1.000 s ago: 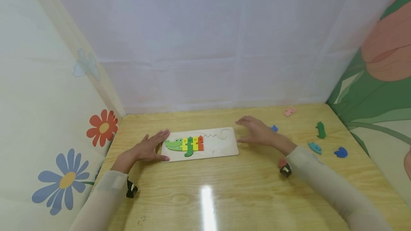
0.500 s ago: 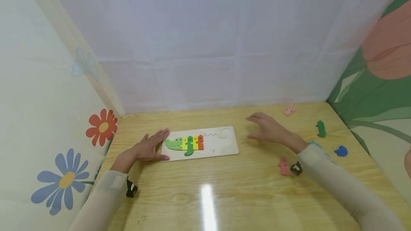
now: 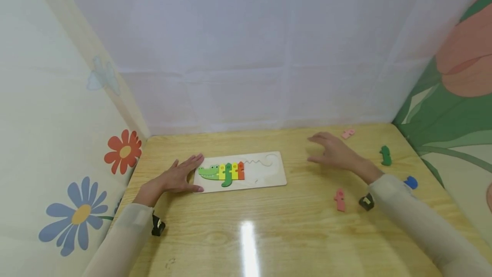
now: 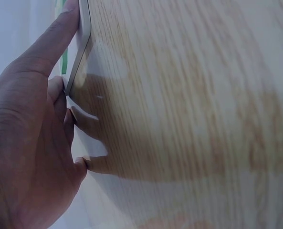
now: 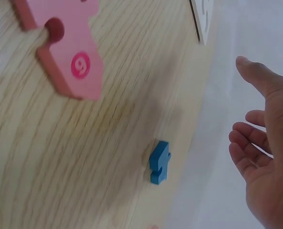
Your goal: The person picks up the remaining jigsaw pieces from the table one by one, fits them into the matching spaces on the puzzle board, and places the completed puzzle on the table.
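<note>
Head view, left to right. Step looks like filling a crocodile puzzle, between pieces. Left hand (image 3: 177, 179): fingers spread, braced at the board's left end, not clenched. Puzzle board (image 3: 269, 179), lower half near centre, is the only container: crocodile head (image 3: 209, 174), yellow piece (image 3: 221, 173), green leg piece (image 3: 228, 177), second yellow piece (image 3: 235, 172), red-orange piece (image 3: 241, 172) sit in a row. Outlined part to their right holds none. Right hand (image 3: 334, 152), right of centre: relaxed, nothing grasped, above the surface (image 3: 292, 225). Coral piece (image 3: 340, 200) lies below it in frame, pale pink piece (image 3: 348, 134) upper right of it, then green piece (image 3: 385, 156), dark blue piece (image 3: 411, 182) far right. Right wrist view: pink "9" upper left, likely the coral one; blue piece (image 5: 159, 162) lower centre. Next move, I'd judge: pinch whichever loose piece mates with red-orange; its number is unreadable.
</note>
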`<state>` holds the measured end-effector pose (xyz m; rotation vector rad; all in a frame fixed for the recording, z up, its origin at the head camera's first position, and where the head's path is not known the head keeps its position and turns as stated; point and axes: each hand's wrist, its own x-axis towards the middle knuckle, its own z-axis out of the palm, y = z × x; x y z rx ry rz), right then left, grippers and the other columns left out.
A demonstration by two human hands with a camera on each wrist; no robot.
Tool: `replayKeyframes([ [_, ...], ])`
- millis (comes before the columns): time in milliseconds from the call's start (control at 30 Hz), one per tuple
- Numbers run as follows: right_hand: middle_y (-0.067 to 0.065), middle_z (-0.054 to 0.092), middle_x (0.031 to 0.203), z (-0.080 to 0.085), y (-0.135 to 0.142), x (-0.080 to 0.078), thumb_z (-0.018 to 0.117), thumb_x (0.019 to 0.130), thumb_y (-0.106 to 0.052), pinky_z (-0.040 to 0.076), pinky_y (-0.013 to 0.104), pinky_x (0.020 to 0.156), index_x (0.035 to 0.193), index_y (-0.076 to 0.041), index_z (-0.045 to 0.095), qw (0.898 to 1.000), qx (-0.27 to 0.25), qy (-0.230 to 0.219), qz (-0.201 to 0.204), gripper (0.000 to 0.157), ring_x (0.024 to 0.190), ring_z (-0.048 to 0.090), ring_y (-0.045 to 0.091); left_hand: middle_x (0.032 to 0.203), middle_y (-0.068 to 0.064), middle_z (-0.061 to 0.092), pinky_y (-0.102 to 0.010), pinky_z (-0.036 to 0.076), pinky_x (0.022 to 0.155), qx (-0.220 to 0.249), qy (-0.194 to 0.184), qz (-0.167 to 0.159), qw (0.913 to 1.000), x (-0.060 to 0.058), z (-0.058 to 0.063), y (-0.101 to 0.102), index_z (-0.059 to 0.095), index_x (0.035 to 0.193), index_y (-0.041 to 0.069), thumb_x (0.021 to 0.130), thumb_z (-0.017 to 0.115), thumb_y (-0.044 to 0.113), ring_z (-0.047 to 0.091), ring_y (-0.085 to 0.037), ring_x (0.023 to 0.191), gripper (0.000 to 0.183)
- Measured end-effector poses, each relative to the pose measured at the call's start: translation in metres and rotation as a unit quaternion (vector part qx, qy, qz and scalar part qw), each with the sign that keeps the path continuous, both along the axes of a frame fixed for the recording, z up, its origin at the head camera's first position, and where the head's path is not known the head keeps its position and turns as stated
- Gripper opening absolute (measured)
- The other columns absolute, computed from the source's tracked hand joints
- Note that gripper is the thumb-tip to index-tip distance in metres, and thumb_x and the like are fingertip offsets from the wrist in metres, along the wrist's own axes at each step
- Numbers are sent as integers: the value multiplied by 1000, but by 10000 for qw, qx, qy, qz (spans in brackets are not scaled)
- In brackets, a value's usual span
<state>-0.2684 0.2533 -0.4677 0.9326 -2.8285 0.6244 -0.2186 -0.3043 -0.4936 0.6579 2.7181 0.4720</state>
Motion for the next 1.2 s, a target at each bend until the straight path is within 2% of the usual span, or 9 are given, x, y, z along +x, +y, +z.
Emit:
replayKeyframes([
  [400, 35, 63, 134, 5, 27, -4, 92, 83, -25, 48, 66, 107, 136, 12, 62, 9995, -111, 235, -177, 72, 125, 60, 52, 175, -21, 18, -81, 4, 119, 12, 0, -1, 10000, 1, 1, 0, 23, 168, 1, 88, 81, 57, 14, -47, 161, 113],
  [733, 35, 59, 140, 9, 49, -8, 88, 88, -31, 43, 67, 111, 140, 12, 60, 9983, -6, -90, -569, 73, 131, 54, 53, 175, -21, 19, -81, 4, 119, 57, 18, 0, 10000, 1, 1, 0, 24, 167, 1, 88, 81, 57, 15, -48, 160, 112],
  [1200, 38, 59, 138, 11, 75, -14, 87, 88, -29, 46, 69, 106, 137, 14, 61, 9967, -121, -9, -799, 70, 126, 56, 55, 175, -21, 19, -81, 5, 119, 39, 42, 6, 10000, 0, 0, 1, 24, 167, 1, 89, 81, 56, 15, -48, 160, 112],
])
